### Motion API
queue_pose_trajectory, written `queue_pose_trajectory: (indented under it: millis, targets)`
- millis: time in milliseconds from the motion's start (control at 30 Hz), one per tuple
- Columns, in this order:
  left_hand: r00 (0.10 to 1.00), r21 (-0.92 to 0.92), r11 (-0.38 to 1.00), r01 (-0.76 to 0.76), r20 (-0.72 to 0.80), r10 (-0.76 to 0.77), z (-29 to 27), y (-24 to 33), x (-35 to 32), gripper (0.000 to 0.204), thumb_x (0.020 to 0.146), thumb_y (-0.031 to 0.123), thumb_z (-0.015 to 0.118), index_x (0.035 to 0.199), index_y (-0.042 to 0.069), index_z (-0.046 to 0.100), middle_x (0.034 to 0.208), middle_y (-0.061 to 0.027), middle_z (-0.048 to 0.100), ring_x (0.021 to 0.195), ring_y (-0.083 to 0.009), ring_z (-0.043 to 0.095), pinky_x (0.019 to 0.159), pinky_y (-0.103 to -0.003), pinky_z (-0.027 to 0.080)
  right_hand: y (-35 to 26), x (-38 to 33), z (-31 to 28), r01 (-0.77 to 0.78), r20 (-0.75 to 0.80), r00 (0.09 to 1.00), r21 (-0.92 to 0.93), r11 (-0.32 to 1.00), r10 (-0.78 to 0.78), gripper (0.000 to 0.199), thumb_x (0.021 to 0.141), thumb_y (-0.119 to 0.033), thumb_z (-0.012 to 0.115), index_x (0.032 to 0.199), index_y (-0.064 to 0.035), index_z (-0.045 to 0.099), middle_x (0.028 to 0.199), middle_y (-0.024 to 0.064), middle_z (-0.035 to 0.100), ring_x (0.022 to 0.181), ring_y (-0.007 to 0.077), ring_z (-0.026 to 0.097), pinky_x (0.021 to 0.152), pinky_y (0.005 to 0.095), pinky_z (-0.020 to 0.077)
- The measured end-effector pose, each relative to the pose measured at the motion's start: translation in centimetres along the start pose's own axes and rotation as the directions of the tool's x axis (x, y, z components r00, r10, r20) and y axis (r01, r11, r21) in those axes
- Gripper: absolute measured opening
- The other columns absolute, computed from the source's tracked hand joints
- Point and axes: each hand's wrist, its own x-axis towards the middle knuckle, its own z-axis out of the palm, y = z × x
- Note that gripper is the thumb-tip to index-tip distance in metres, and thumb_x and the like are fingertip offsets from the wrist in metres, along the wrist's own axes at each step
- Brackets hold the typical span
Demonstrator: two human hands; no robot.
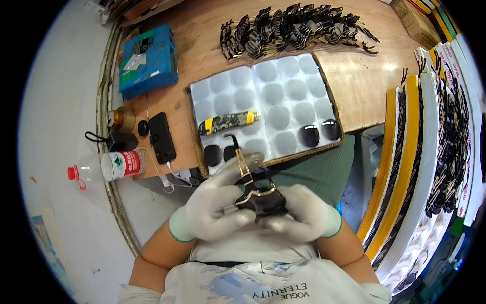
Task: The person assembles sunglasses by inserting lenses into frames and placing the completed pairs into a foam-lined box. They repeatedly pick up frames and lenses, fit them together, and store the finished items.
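Observation:
Both my hands wear white gloves and meet close to my chest around one pair of dark sunglasses [259, 199] with gold trim. My left hand [215, 202] grips the frame's left side, its forefinger stretched up along the gold temple arm [241, 163]. My right hand [304, 213] pinches the right side of the frame. Just beyond them lies a white foam tray [283, 86] with round pockets; dark lenses [309, 135] sit in a few of its front pockets, and a camouflage-patterned utility knife [228, 122] with yellow ends lies on it.
A heap of black and gold frames [298, 28] lies at the table's far side. To the left are a blue box [148, 61], a black phone [162, 137] on a cable and a plastic bottle [109, 167]. Stacked trays of frames [430, 152] stand on the right.

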Motion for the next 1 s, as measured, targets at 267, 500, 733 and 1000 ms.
queue_pose_trajectory:
  millis: [267, 500, 733, 1000]
  targets:
    - [0.968, 0.174, 0.967, 0.187, 0.136, -0.212, -2.6, -6.9, 7.3, 0.053, 0.089, 0.039, 0.072, 0.121, -0.002, 0.064, 0.149, -0.035, 0.04, 0.138, -0.046, 0.044, 0.113, -0.047, 0.037, -1.6, 0.8, -11.1, -0.218, -0.391, 0.907, -0.752, 0.622, -0.155, 0.026, 0.077, -0.002, 0.065, 0.102, -0.0063, 0.071, 0.079, 0.0106, 0.067, 0.07, 0.0301, 0.068, 0.063, 0.04, 0.0551]
    - [0.777, 0.612, 0.48, 0.629, -0.485, -0.4, -6.4, -17.0, 21.3, 0.124, 0.063, 0.059, 0.087, 0.155, 0.003, 0.025, 0.159, -0.0334, 0.019, 0.148, -0.0451, 0.024, 0.121, -0.047, 0.029, 6.4, -0.1, -25.8, -0.73, -0.728, 0.678, -0.65, 0.21, 0.106, 0.02, 0.089, -0.018, 0.062, 0.1, -0.0016, 0.063, 0.094, 0.0198, 0.067, 0.091, 0.0414, 0.064, 0.08, 0.0501, 0.051]
    - [0.705, 0.556, 0.435, 0.708, -0.525, -0.477, -5.8, -20.6, 25.2, 0.133, 0.061, 0.056, 0.089, 0.158, 0.005, 0.014, 0.159, -0.0326, 0.016, 0.147, -0.0467, 0.024, 0.121, -0.048, 0.03, 5.8, 4.9, -31.3, -0.587, -0.727, 0.685, -0.578, 0.567, -0.032, 0.044, 0.086, -0.027, 0.074, 0.118, 0.002, 0.064, 0.118, 0.0199, 0.069, 0.111, 0.0322, 0.066, 0.099, 0.0405, 0.0493]
    - [0.673, 0.479, 0.472, 0.74, -0.537, -0.509, -8.3, -21.9, 25.6, 0.118, 0.064, 0.053, 0.086, 0.151, -0.004, 0.031, 0.149, -0.0311, 0.039, 0.139, -0.0429, 0.04, 0.115, -0.045, 0.037, 10.2, 15.5, -44.7, -0.575, -0.905, 0.421, -0.21, 0.791, 0.065, 0.103, 0.08, -0.058, 0.075, 0.148, 0.009, 0.036, 0.142, 0.0264, 0.052, 0.134, 0.0341, 0.049, 0.113, 0.0409, 0.0364]
